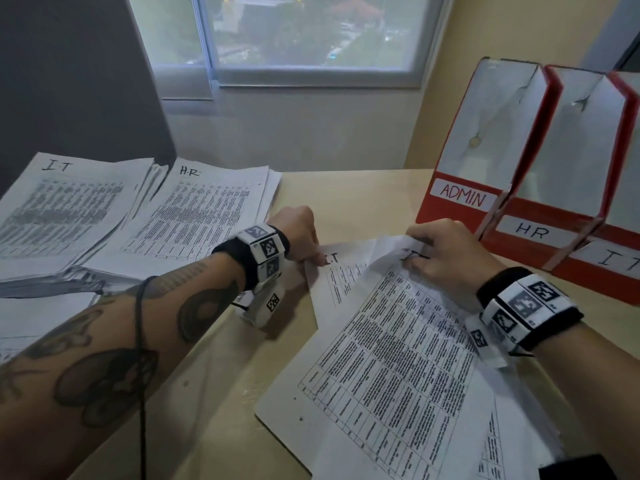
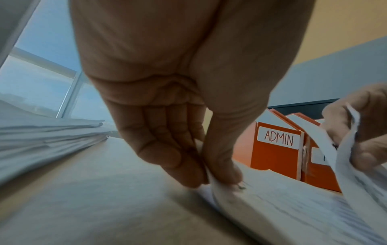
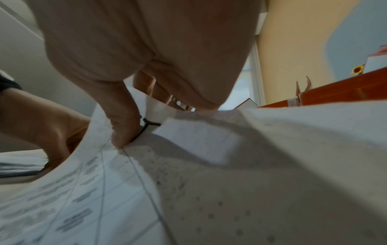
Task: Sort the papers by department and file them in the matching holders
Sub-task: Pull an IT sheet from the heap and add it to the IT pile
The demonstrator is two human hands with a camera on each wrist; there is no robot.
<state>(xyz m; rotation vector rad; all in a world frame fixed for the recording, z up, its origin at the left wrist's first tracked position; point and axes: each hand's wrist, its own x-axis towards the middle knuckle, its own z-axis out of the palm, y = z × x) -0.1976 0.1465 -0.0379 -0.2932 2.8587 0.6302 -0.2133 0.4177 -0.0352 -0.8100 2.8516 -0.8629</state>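
On the pale beige wooden desk [image 1: 221,393] the left hand [image 1: 298,226] pinches the far corner of a white printed sheet with "I.T" written by hand at its top [image 1: 337,271]; in the left wrist view the thumb [image 2: 222,159] and the curled fingers [image 2: 167,154] close together on this corner, which is a little lifted from the desk. The right hand [image 1: 450,251] holds the top edge of a second white printed sheet with a table of text [image 1: 391,362], which lies across the first sheet and is also marked "IT"; in the right wrist view its thumb [image 3: 123,126] presses on the paper and the other fingers curl behind the edge. More loose white sheets [image 1: 502,441] lie under these, near the front right. At the far left of the desk there are two sorted stacks of paper side by side, one headed "I.T" [image 1: 59,216] and one headed "H.R" [image 1: 204,216]. At the far right stand three red cardboard file holders touching each other, with white labels: "ADMIN" [image 1: 464,197], "HR" [image 1: 533,232] and "IT" [image 1: 613,259]. Behind the desk is a window [image 1: 311,36].
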